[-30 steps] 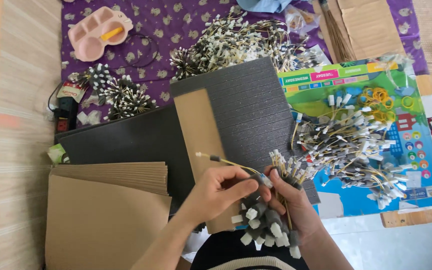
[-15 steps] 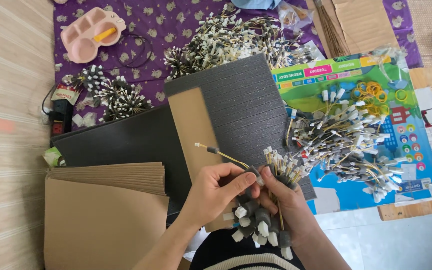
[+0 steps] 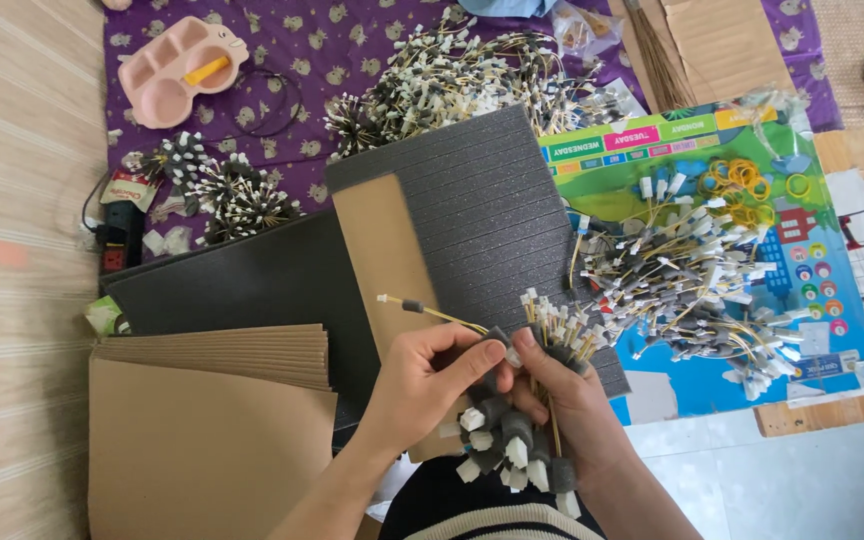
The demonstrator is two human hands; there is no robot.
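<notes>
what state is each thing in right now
left hand: pinching one wire, its end sticking out to the left
right hand: gripping a bundle of wires
loose wires: heaped on the poster
cardboard sheets: stacked flat
foam sheet: lying flat
pink tray: holding a yellow piece

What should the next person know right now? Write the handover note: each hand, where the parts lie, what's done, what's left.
Left hand: pinches one yellow wire with a grey foam sleeve, pointing left.
Right hand: grips a bundle of wires, foam ends hanging below, white tips fanned above.
Loose wires: a big heap on the colourful poster, to the right; another pile on the purple cloth.
Done: small tied clusters lie at the left.
Left: both loose piles appear unbundled.
Near: grey foam sheet, cardboard stack.
</notes>
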